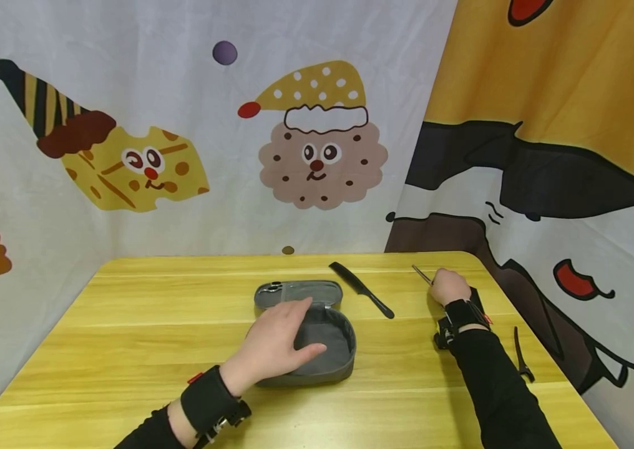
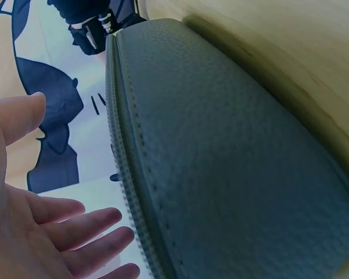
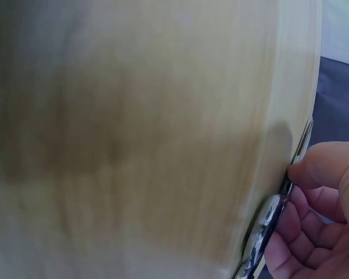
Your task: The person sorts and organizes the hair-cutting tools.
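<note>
My right hand (image 1: 449, 287) is at the back right of the table, pinching a pair of metal scissors (image 3: 263, 232) between thumb and fingers. The slim blades (image 1: 421, 274) point away to the left, close over the wood; the fingers hide part of the scissors. My left hand (image 1: 273, 340) is over the left side of an open grey zip case (image 1: 345, 368), thumb and fingers spread. In the left wrist view its fingertips are right by the zipped rim. The case's lid (image 1: 314, 290) lies folded back, with a shiny metal tool (image 1: 271, 287) tucked in its left part.
A black comb (image 1: 359, 288) lies slantwise behind and right of the case. Near the table's right edge is a dark hair clip (image 1: 521, 355). A patterned curtain (image 1: 182, 75) hangs behind the wooden table (image 1: 143, 349) and along its right side.
</note>
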